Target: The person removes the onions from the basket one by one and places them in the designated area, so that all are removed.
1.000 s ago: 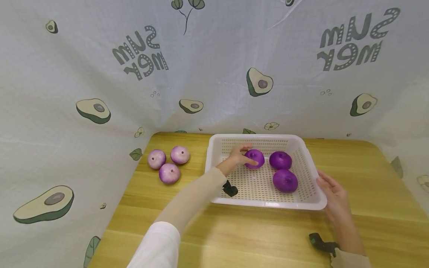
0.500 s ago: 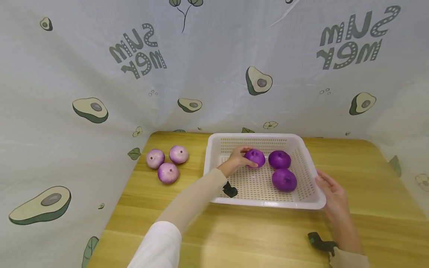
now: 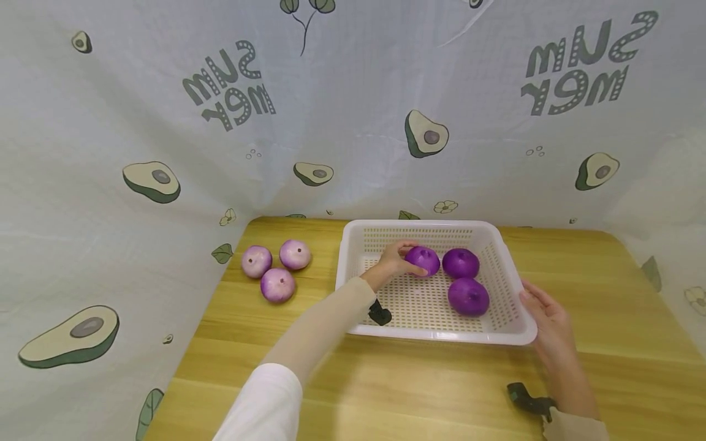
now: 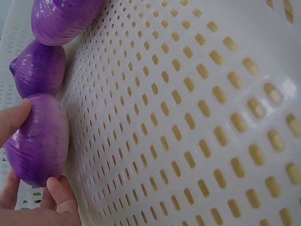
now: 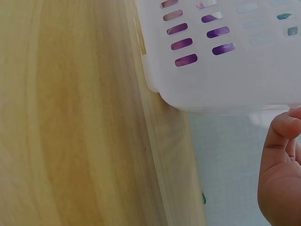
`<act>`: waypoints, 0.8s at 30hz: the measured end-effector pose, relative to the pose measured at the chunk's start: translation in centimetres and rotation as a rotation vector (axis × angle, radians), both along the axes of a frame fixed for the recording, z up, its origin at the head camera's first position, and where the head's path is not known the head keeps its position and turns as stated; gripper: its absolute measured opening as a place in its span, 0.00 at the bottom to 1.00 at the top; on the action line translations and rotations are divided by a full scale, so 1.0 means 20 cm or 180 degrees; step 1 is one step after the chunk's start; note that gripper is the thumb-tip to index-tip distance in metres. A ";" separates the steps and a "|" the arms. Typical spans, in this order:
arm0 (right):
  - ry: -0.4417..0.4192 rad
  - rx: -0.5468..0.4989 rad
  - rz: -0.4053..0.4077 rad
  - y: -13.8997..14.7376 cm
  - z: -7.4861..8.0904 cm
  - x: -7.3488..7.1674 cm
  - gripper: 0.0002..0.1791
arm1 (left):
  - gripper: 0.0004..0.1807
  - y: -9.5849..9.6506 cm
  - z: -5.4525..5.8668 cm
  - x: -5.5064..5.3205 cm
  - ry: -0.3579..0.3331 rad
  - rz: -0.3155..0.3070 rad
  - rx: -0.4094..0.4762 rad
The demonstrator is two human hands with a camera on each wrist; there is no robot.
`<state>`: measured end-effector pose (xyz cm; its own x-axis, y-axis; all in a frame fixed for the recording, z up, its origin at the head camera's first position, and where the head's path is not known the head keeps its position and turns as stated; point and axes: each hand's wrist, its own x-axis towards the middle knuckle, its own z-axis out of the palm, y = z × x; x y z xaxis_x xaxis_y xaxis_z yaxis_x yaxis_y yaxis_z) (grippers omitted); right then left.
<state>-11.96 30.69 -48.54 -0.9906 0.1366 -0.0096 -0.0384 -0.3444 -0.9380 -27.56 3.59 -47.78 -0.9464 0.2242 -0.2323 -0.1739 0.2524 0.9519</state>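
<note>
In the head view, my left hand (image 3: 396, 260) is inside the white plastic basket (image 3: 419, 335) and grips a purple onion (image 3: 423, 262) between thumb and fingers. The left wrist view shows the thumb on one side of this onion (image 4: 40, 141) and the fingertips on the other. Right beside it in the basket sit two more purple onions, one toward the back (image 3: 461, 263) and one nearer the front (image 3: 468, 297). My right hand (image 3: 553, 321) holds the basket's right rim. In the right wrist view its curled fingers are at the basket's edge.
Three paler purple-white onions (image 3: 278, 285) lie grouped on the wooden table (image 3: 231, 349), left of the basket. Behind the table hangs a white curtain (image 3: 364, 122) with avocado prints. Black straps show at both wrists.
My left hand has closed its fingers on the onion and shifted it slightly right, up against the back one. The right hand stays at the basket's rim.
</note>
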 end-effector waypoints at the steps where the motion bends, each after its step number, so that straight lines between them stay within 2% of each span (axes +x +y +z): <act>1: -0.0001 -0.0002 0.0005 0.00 0.00 0.00 0.18 | 0.37 0.00 0.00 0.00 -0.0016 -0.0008 0.0004; 13: 0.0071 -0.0035 0.0021 0.00 -0.01 0.00 0.18 | 0.36 0.01 0.00 -0.01 -0.0071 -0.0007 0.0002; 22: 0.0081 -0.0046 -0.0006 0.00 -0.01 0.00 0.19 | 0.37 0.01 0.07 -0.01 -0.0112 -0.0033 -0.0081; 24: 0.0088 -0.0046 -0.0009 0.00 -0.01 -0.01 0.19 | 0.36 0.00 0.08 -0.02 -0.0173 -0.0071 0.0042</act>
<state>-12.08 30.66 -48.71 -0.9901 0.1396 0.0158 -0.0653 -0.3577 -0.9315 -27.89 3.67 -46.10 -0.9272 0.2486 -0.2801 -0.2199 0.2442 0.9445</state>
